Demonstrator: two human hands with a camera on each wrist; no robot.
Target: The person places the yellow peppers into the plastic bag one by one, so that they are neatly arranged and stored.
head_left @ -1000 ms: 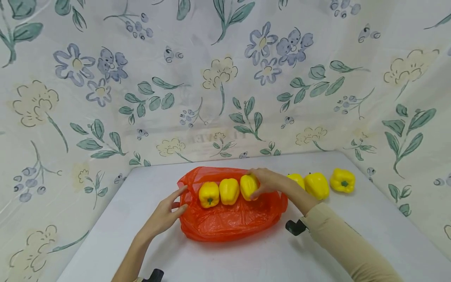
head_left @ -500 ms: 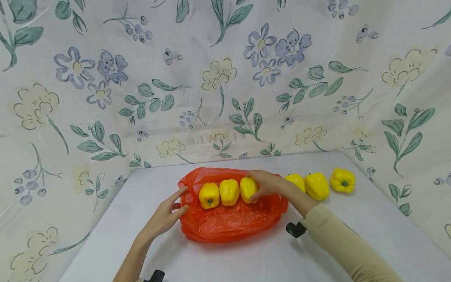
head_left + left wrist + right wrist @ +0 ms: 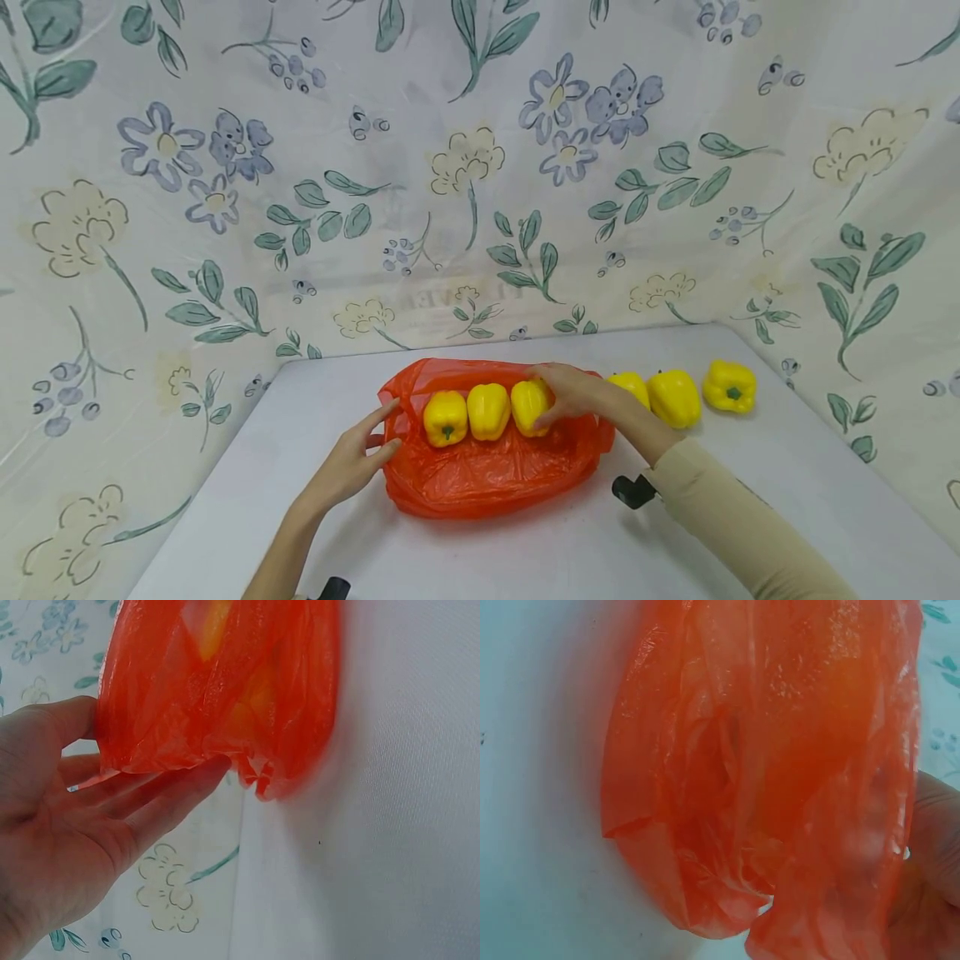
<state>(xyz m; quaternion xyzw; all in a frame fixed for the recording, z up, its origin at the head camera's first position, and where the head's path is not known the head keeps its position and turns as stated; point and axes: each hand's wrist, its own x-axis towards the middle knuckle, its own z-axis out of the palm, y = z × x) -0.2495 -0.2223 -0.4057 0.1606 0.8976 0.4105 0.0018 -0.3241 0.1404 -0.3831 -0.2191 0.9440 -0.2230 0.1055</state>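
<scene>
A red plastic bag [image 3: 487, 483] lies spread on the white table, its mouth open upward. Three yellow bell peppers sit in a row in it: the left pepper [image 3: 446, 419], the middle pepper [image 3: 488, 412] and the right pepper [image 3: 530, 408]. My right hand [image 3: 570, 392] grips the right pepper between thumb and fingers. My left hand [image 3: 348, 454] touches the bag's left edge with fairly straight, spread fingers. Red film fills much of the right wrist view, hiding most of the right hand [image 3: 937, 847]. In the left wrist view the fingertips meet the bag [image 3: 225, 697].
On the table [image 3: 810, 500] to the right stand more yellow bell peppers: one partly behind the right forearm [image 3: 630, 385], one beside it [image 3: 673, 398], and one farther right [image 3: 729, 387]. A flower-patterned sheet [image 3: 465, 208] hangs behind and along both sides.
Almost nothing has moved. The right hand keeps its grip on the right pepper within the bag, and the left hand stays at the bag's edge; the head view shifts very slightly.
</scene>
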